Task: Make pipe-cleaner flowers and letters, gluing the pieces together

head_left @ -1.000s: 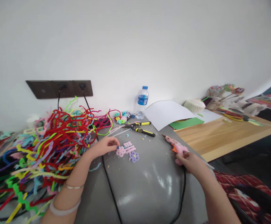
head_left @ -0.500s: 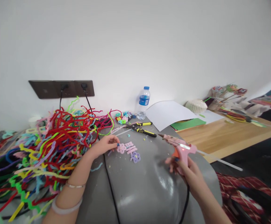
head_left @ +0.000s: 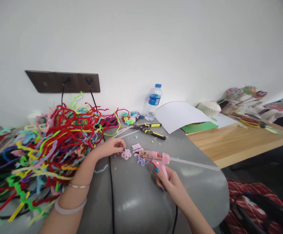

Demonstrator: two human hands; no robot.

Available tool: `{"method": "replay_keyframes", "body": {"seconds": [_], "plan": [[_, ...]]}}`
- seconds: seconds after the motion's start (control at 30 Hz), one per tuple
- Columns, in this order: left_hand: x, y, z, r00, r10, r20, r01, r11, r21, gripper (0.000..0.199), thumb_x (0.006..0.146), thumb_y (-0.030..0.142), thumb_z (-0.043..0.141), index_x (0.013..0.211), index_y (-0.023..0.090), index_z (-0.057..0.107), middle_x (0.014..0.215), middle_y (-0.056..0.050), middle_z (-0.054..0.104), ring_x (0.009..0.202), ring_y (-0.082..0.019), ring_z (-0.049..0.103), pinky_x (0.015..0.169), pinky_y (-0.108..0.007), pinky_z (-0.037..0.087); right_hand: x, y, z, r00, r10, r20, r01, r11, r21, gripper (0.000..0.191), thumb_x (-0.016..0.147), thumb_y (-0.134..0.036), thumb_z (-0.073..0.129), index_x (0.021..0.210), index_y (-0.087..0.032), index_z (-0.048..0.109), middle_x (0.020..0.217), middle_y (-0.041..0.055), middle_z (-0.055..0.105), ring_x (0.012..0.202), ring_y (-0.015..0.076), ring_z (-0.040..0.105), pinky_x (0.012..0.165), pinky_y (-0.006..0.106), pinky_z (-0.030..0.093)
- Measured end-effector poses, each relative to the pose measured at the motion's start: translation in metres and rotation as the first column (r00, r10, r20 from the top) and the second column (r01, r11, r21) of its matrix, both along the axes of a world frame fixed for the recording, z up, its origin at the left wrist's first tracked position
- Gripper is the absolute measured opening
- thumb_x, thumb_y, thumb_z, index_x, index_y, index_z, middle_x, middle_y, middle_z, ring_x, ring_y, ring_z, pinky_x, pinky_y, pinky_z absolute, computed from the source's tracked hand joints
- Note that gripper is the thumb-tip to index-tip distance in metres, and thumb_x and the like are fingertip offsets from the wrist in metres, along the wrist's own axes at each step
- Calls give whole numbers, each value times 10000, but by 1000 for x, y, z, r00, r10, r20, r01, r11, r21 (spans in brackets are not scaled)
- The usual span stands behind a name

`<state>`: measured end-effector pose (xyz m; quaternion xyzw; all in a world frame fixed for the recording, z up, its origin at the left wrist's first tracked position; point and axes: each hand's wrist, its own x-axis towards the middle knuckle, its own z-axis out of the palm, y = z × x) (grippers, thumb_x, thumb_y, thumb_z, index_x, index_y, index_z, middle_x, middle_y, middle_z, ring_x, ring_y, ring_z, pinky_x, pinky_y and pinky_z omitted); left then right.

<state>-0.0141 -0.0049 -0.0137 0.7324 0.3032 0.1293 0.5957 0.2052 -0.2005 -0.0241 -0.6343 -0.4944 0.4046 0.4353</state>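
My left hand (head_left: 114, 148) pinches a pink pipe-cleaner flower (head_left: 126, 154) by its upper left edge, just above the grey table. My right hand (head_left: 164, 178) is wrapped round the handle of a pink hot glue gun (head_left: 153, 156), a clear glue stick (head_left: 195, 163) jutting from its back. The gun's nozzle points left toward the pink flower, with a small gap between them. Beneath and behind the nozzle lie a purple pipe-cleaner flower (head_left: 141, 161), partly covered by the gun, and several pink twisted pieces (head_left: 136, 147).
A big tangle of coloured pipe cleaners (head_left: 75, 130) covers the left side. Pliers (head_left: 153, 133), a water bottle (head_left: 153, 102) and small finished flowers (head_left: 130, 118) stand or lie at the back. White paper (head_left: 175, 115) and green sheets (head_left: 200, 127) are right of them. A black cord (head_left: 112, 195) crosses the table.
My right hand has brought the glue gun left, from the table's right side to beside the flowers. The pink flower is now slightly apart from the twisted pieces. The view has shifted slightly.
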Motion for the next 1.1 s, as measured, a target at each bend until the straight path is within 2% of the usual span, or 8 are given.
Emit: {"method": "replay_keyframes", "body": {"seconds": [0.27,0.53,0.8,1.1], "plan": [[1,0,0,1000,-13,6,13,1000,5,128,728,259,621,807,164,587,680,14,630,627,-122,554,620,-241,427,-4,1,-3,998,17,63,-17,1000,-2,584,836,-774,440,604,-240,393,474,-37,406,462,115,342,472,249,333],[2,-1,5,1000,-11,1,11,1000,14,120,720,249,630,794,162,594,686,14,638,629,-121,560,623,-239,431,-4,-1,-5,994,6,108,-6,1000,-3,560,870,-719,444,595,-233,399,495,-26,429,484,120,364,496,254,337],[1,0,3,1000,-19,-3,19,1000,22,108,726,243,618,801,169,595,693,13,645,642,-129,574,630,-244,436,-3,-2,-7,992,-13,129,13,1000,4,543,873,-694,463,599,-228,419,485,-24,447,471,116,363,471,248,333],[2,-2,6,1000,-19,-3,19,1000,22,123,732,270,620,797,169,592,685,12,641,625,-120,558,613,-236,432,-3,-4,2,993,-7,115,6,1000,9,543,860,-713,467,615,-231,417,490,-34,427,474,118,366,474,248,331]]}}
